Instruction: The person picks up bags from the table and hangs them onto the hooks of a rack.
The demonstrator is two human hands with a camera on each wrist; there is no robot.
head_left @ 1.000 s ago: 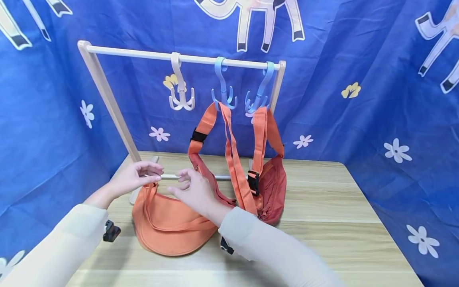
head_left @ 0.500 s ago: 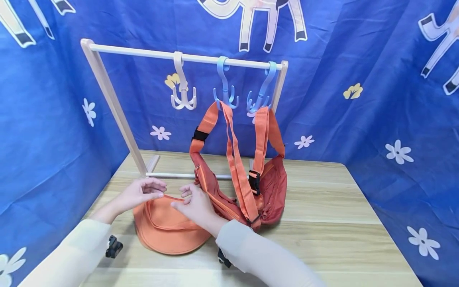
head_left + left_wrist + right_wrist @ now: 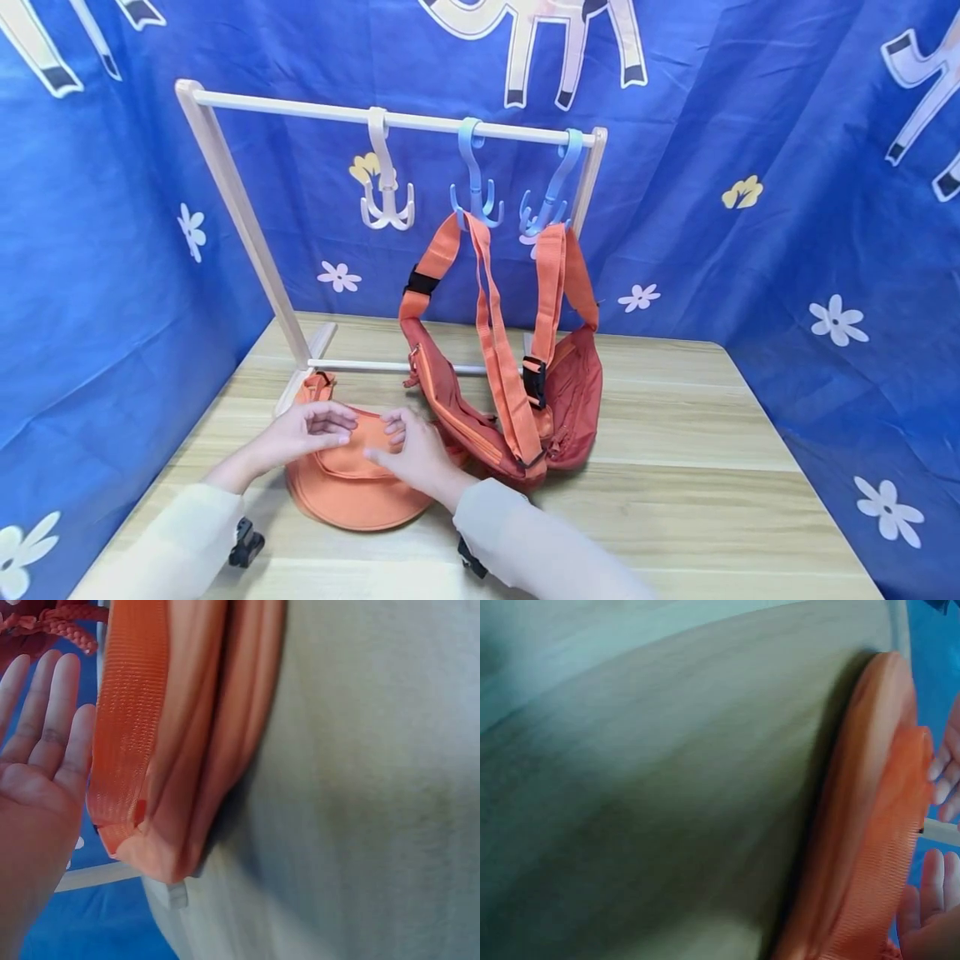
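A flat orange crescent-shaped bag (image 3: 367, 504) lies on the table at the left, its orange webbing strap (image 3: 133, 712) close up in the left wrist view. Over its upper part hang both hands, facing each other with a gap between them. My left hand (image 3: 315, 433) has loosely bent fingers in the head view, and its palm and fingers show bare in the left wrist view. Likewise relaxed and holding nothing, my right hand (image 3: 420, 454) is over the bag's right part. Its forearm and hand hide some of the bag's right end.
A white rack (image 3: 247, 212) stands behind, carrying a white hook (image 3: 386, 187) and two blue hooks. From the blue hooks hang two dark red waist bags (image 3: 577, 400) by orange straps (image 3: 551, 275), their lower parts reaching the table (image 3: 675, 500) right beside my right hand.
Both hands have come down and toward me over the orange bag, staying apart and holding nothing. The bag's far left end now shows behind the left hand. The view has shifted slightly.
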